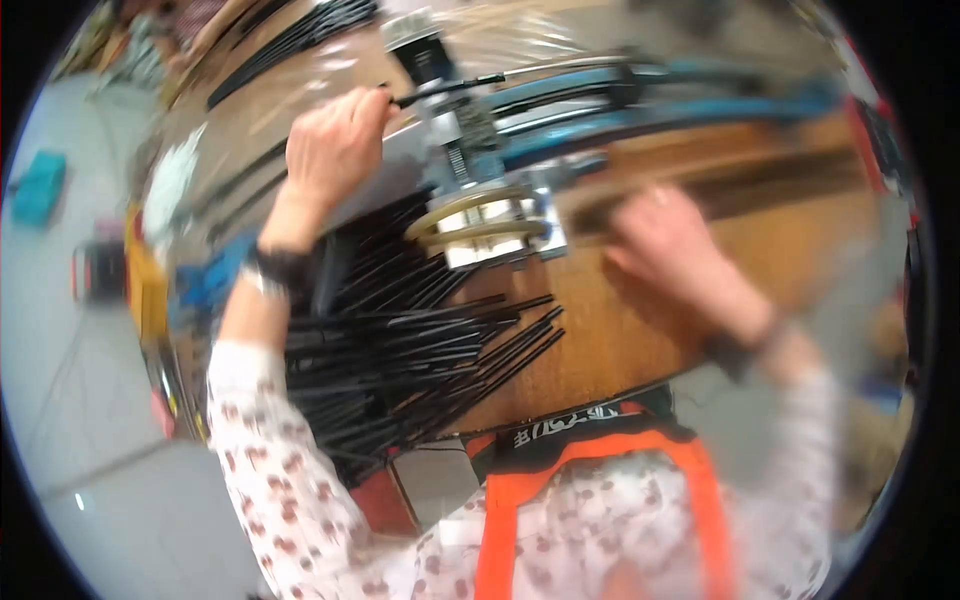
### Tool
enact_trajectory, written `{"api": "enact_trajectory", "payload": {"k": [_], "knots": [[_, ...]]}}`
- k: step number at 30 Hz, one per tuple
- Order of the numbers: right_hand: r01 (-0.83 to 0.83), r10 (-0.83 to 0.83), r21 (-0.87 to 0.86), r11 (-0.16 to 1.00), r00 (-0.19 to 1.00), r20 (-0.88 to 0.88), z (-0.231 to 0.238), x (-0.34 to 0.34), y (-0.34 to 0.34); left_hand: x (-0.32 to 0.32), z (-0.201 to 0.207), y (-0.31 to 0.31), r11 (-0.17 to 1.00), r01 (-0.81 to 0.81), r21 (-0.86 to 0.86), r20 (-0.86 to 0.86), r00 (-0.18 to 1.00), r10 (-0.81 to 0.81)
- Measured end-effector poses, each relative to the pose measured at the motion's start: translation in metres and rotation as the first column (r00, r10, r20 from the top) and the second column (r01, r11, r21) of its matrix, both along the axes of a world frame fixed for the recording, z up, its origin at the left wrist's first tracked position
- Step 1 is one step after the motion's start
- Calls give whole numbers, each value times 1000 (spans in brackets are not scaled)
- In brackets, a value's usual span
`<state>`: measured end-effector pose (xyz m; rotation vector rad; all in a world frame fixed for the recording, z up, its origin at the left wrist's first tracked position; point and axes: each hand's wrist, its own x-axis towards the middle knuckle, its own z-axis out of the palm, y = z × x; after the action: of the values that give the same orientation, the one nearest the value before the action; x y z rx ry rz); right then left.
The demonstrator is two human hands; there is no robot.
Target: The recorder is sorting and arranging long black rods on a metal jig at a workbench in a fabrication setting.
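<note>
2 hands: both are up at a machine on a wooden bench, forearms in white sleeves with a small red print.
Left hand: closed in a fist around the end of a thin black lever, a dark watch band on the wrist.
Lever: runs from the fist rightward to the top of the machine, roughly level.
Right hand: blurred, lying palm down on a long dark strip; I cannot tell whether the fingers grip it or only press on it.
Strip: stretches along the bench from the machine's base toward the right edge.
Machine: grey and blue, with a dark cap on top, a brass-coloured ring at its foot and a blue arm reaching to the right.
Black rods: a loose pile lying fanned on the bench, just below the machine and between the 2 forearms.
More rods: a bundle at the far end of the bench, well apart from the hands.
Apron: orange straps with a black band at the lower edge.
Floor: grey, to the left, with a teal box lying on it.
</note>
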<state>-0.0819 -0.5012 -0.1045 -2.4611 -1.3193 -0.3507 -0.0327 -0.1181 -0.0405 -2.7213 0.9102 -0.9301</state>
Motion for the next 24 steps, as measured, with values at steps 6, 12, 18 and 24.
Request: {"api": "enact_trajectory", "payload": {"k": [6, 12, 18, 24], "knots": [[-151, 165, -109, 983, 977, 136, -17, -19, 32, -54, 4, 115, 943, -283, 173, -42, 955, 294], [-57, -3, -227, 972, 967, -256, 0, -12, 6, -196, 99, 41, 886, -417, 200, -436, 772, 462], [-57, 25, -83, 995, 939, -343, -6, -21, 11, -355, 84, 55, 848, -516, 117, -666, 593, 453], [-122, 99, -8, 992, 842, -530, -24, -16, 9, -391, 47, 50, 937, -268, 224, -682, 644, 347]]}}
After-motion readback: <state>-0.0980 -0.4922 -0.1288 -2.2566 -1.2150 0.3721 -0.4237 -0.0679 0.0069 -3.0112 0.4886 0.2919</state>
